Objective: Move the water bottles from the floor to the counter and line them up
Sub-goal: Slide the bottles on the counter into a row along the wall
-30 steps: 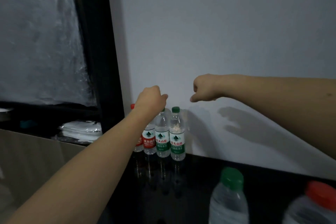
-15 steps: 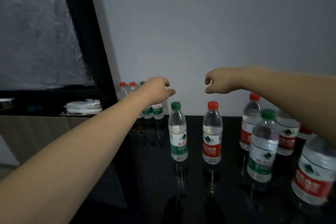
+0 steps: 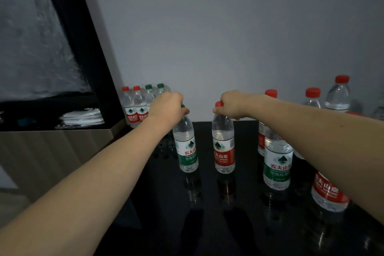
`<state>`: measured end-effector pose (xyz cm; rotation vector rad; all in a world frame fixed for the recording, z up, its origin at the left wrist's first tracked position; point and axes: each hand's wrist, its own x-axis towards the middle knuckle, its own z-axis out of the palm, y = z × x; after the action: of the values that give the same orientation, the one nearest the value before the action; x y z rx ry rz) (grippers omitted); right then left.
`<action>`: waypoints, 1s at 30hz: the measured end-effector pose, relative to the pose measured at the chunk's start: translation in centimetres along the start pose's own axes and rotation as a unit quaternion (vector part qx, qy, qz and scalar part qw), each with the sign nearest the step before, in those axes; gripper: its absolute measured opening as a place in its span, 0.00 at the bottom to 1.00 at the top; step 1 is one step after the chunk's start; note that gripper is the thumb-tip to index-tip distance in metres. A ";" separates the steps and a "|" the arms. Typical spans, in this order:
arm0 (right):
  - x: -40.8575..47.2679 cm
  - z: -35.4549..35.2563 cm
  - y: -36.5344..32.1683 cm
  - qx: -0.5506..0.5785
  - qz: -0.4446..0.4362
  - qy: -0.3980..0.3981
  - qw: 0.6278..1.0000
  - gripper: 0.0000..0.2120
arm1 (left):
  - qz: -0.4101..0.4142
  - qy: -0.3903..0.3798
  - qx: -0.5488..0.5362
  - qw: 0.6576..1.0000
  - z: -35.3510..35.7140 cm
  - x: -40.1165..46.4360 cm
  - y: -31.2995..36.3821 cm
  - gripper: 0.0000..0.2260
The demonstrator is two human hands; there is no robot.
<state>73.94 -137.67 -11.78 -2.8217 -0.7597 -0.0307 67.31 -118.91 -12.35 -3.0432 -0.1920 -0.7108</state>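
Left hand (image 3: 166,108) clamped on green-label bottle's (image 3: 186,147) cap | right hand (image 3: 230,104) clamped on red-label bottle's (image 3: 223,147) cap | both clear bottles upright, side by side on glossy black counter (image 3: 207,214)

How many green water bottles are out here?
4 green bottles: two at the far row's right end, one under the left hand, one beside the right forearm, which may hide others.

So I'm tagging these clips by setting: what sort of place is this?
Probably an indoor room with a glossy black counter against a plain grey wall. Labelled water bottles stand on it, and a dark-framed window sits at left.
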 end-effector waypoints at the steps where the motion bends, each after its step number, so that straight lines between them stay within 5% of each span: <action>1: 0.3 0.3 0.0 0.004 -0.002 0.007 1.000 0.17 | -0.002 0.009 -0.001 1.000 0.3 0.0 0.0 0.12; 9: 0.9 0.0 0.3 0.018 0.001 -0.021 1.000 0.15 | -0.008 0.021 -0.046 0.999 1.2 0.3 -0.8 0.08; 19: 2.0 -0.9 0.2 -0.038 -0.020 -0.051 0.998 0.19 | 0.046 -0.058 -0.097 0.993 1.1 2.1 -2.9 0.13; 30: 12.8 -1.3 -1.6 -0.015 -0.040 -0.008 0.999 0.17 | 0.095 -0.030 -0.145 0.984 3.2 11.6 -8.6 0.13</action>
<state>84.33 -130.30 -9.20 -2.8223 -0.8815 -0.0333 78.04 -108.90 -10.24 -3.2955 0.2201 -0.6894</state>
